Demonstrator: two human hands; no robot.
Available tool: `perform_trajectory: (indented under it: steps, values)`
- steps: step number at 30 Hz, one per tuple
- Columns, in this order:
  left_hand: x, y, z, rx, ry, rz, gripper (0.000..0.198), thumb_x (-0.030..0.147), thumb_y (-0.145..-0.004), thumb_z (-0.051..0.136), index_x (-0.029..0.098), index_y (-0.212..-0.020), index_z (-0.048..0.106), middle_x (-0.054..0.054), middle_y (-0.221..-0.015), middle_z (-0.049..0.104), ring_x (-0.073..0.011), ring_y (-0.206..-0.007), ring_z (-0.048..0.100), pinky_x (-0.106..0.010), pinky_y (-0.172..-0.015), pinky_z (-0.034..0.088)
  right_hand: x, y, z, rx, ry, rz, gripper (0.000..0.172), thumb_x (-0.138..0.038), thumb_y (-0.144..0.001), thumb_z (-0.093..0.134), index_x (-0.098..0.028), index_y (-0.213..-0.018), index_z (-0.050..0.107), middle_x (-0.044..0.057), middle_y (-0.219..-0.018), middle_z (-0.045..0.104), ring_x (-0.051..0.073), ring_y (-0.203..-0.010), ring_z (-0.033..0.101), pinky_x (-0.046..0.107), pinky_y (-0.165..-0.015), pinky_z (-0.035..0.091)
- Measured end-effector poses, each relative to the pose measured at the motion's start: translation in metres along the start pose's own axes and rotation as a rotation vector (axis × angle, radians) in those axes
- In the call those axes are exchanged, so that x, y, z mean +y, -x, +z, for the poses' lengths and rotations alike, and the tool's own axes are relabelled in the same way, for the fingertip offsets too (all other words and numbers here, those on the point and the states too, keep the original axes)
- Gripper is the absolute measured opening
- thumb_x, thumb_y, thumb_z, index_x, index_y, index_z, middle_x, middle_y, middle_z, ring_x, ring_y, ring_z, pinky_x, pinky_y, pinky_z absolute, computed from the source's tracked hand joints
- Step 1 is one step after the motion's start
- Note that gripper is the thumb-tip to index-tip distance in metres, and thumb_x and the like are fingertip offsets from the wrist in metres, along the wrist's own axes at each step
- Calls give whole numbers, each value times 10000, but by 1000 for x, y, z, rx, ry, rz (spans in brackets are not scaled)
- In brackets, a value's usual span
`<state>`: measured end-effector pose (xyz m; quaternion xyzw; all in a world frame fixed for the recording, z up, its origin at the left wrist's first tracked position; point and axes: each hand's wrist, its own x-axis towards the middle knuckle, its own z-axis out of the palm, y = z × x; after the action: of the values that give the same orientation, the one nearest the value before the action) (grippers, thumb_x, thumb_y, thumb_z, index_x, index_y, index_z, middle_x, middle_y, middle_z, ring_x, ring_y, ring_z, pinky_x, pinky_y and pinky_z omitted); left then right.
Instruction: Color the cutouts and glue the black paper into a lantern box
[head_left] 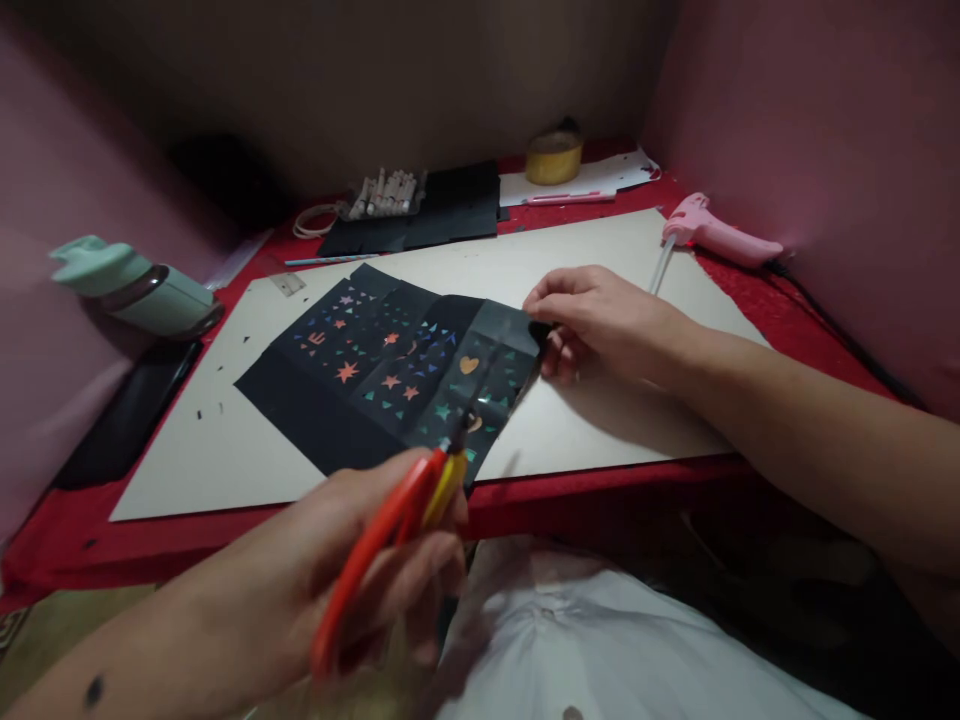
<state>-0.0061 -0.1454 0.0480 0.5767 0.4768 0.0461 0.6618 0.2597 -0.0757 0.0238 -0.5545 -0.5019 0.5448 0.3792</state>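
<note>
A black paper sheet (375,370) with small coloured cut-out stars, triangles and a heart lies on a pale board (600,430). My right hand (600,320) pinches the sheet's right corner, fingers closed on it and lifting it a little. My left hand (360,580) is low in front, closed around the orange and yellow handles of a pair of scissors (390,530). Their dark blades point up at the sheet's near edge.
A pink glue gun (712,235) lies at the board's right rear corner. A mint green bottle (127,285) lies on its side at the left. Behind the board are black paper sheets (435,215), glue sticks (382,195), a tape roll (553,157) and a pink pen (570,198).
</note>
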Motion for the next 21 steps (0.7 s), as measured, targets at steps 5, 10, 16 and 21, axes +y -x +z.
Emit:
perform_trajectory:
  steps: [5,10,16,21]
  values:
    - [2,-13,-13,258,72,184,317,385,-853,768,216,-1026,563,46,-859,717,-76,-606,669,-142,-577,532,2,10,-9,291,604,-531,185,-71,-817,592,-175,-941,680,51,-954,628,155,-778,573,306,-755,486]
    - [-11,-27,-20,277,74,315,309,314,-840,775,200,-988,529,58,-781,668,-65,-547,638,-153,-535,542,15,22,-2,-88,699,-584,169,-58,-818,622,-162,-903,724,24,-837,621,127,-735,561,257,-688,430]
    - [-8,-30,-19,311,40,236,400,357,-773,814,215,-1001,517,54,-801,662,-88,-541,674,-172,-534,561,27,22,9,-118,839,-628,89,-103,-866,625,-160,-862,694,43,-871,603,151,-794,553,269,-713,422]
    - [-6,-30,-17,331,58,232,453,388,-735,834,211,-1003,515,50,-821,636,-90,-545,672,-178,-532,575,28,25,6,-121,895,-631,127,-134,-901,558,-173,-795,617,72,-915,610,195,-891,588,307,-783,456]
